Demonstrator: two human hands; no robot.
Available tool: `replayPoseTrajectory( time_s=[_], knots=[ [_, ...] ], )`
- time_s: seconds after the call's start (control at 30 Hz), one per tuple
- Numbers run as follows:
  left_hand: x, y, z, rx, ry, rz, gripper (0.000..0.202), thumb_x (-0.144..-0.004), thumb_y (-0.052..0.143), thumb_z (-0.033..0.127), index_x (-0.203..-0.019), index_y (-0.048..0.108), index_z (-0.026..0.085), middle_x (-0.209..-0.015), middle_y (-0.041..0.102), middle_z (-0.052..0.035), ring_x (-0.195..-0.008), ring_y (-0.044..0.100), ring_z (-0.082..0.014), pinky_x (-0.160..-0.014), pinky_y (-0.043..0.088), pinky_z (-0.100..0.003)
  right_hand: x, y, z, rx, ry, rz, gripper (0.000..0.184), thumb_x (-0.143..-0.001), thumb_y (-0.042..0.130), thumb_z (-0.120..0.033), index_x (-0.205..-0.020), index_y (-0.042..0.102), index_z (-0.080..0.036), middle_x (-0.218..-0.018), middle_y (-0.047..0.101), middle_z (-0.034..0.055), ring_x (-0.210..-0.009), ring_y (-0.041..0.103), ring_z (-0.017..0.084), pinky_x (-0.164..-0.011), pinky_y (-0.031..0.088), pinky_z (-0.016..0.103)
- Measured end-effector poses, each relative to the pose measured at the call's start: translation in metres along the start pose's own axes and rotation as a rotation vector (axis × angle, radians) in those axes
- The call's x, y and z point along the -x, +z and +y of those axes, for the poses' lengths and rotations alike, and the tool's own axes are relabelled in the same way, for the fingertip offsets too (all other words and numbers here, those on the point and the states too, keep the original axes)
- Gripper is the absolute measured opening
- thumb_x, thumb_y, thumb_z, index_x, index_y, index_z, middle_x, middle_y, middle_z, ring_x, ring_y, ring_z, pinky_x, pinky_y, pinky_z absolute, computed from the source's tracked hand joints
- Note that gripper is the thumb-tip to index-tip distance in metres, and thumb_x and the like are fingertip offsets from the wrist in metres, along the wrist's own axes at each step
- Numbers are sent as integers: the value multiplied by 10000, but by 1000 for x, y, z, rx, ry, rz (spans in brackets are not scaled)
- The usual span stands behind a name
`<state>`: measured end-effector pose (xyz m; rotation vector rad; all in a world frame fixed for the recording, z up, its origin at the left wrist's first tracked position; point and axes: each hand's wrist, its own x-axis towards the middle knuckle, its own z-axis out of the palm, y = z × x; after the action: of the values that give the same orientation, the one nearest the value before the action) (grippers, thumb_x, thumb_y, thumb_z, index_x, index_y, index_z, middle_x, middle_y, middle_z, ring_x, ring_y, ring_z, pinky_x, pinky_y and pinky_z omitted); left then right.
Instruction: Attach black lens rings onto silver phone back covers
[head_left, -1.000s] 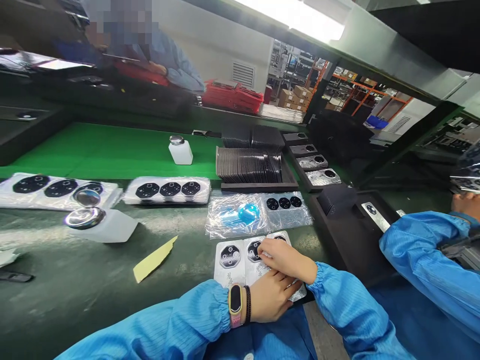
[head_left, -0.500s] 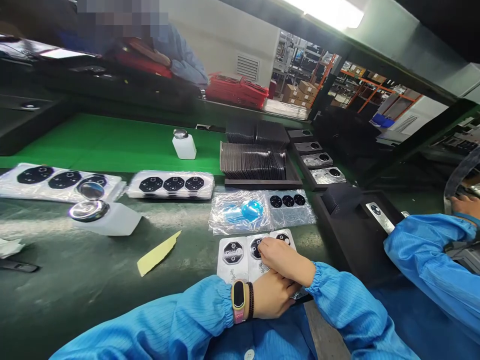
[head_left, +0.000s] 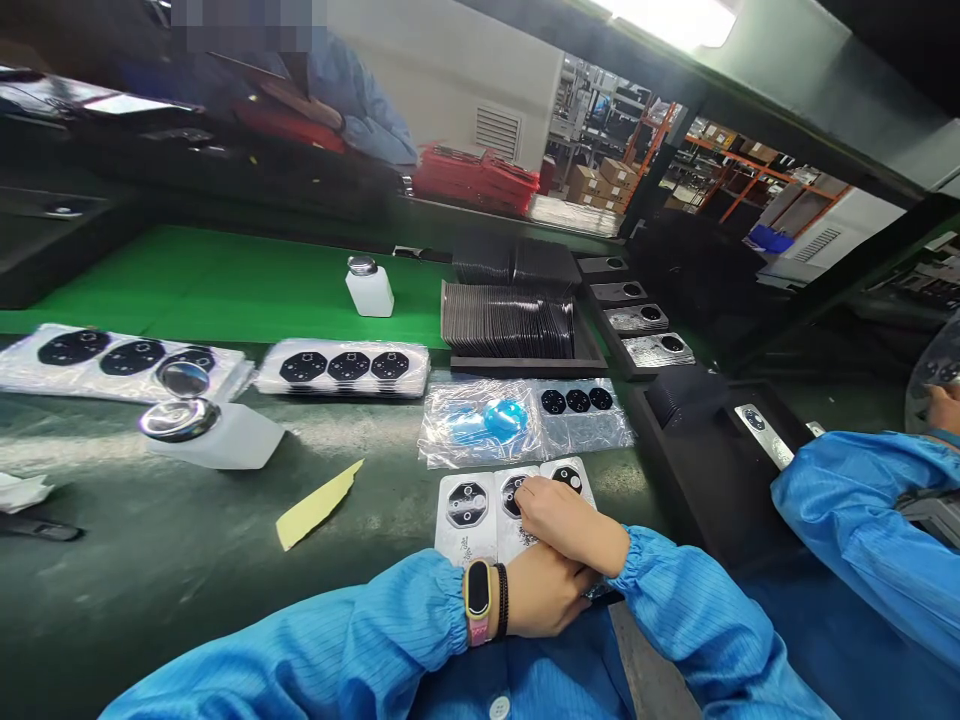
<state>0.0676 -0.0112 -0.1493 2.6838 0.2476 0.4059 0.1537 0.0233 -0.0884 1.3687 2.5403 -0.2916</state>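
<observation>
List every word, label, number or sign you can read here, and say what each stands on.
No text here can be read.
Silver back panels: a dark script-like mark near the left panel's lower end, too blurred to read; the right hand covers much of the middle panel.
Cardboard boxes: any print is too small to read.
White bottle: no label shows.
Wristband: dark face, no digits visible.

Three back covers [head_left: 466, 515] lie side by side at the near edge of the bench mat [head_left: 187, 560]. The right hand [head_left: 566, 520] rests fingertips-down on the middle cover. The left hand [head_left: 544, 590] lies under the right wrist, fingers hidden.
</observation>
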Motion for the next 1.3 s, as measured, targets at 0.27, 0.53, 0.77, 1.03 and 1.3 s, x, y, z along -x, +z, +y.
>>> replayPoseTrajectory(
  time_s=[0.27,0.53,0.77,1.03,1.3],
  knots=[
    [0,-1,1,-20,-9,1,313,-901,497,252,-1165,564,98,-1169,667,-156,-1068,635,-305,-891,497,-379,-2,3,0,18,-17,-1,178,-854,502,-40,-961,626,-110,-922,666,104,-889,638,220,-725,504,304],
    [-1,-1,-1,-37,-4,3,295,-894,525,263,-1125,585,90,-1115,688,-153,-1022,655,-300,-879,493,-357,-1,8,2,14,-24,16,170,-855,518,-49,-975,622,-108,-934,666,110,-902,642,228,-734,522,321],
    [-2,-1,0,-52,-5,-10,293,-893,517,263,-1129,590,103,-1111,693,-144,-1007,659,-294,-866,502,-359,-1,11,2,-12,-15,40,193,-842,502,-22,-954,633,-108,-918,670,112,-880,643,228,-718,523,323],
    [-3,-8,0,-74,19,10,427,-879,558,287,-1233,535,49,-1236,623,-194,-1163,570,-311,-1003,424,-391,0,-16,11,-110,28,73,118,-837,567,-57,-857,658,-129,-814,680,47,-730,644,149,-666,499,231],
    [-6,-8,2,-95,30,13,408,-856,600,267,-1206,558,61,-1140,672,-171,-1083,610,-289,-931,465,-375,-8,-23,5,-111,27,64,151,-883,520,-86,-874,666,-120,-859,682,64,-766,634,148,-683,473,231]
  ],
)
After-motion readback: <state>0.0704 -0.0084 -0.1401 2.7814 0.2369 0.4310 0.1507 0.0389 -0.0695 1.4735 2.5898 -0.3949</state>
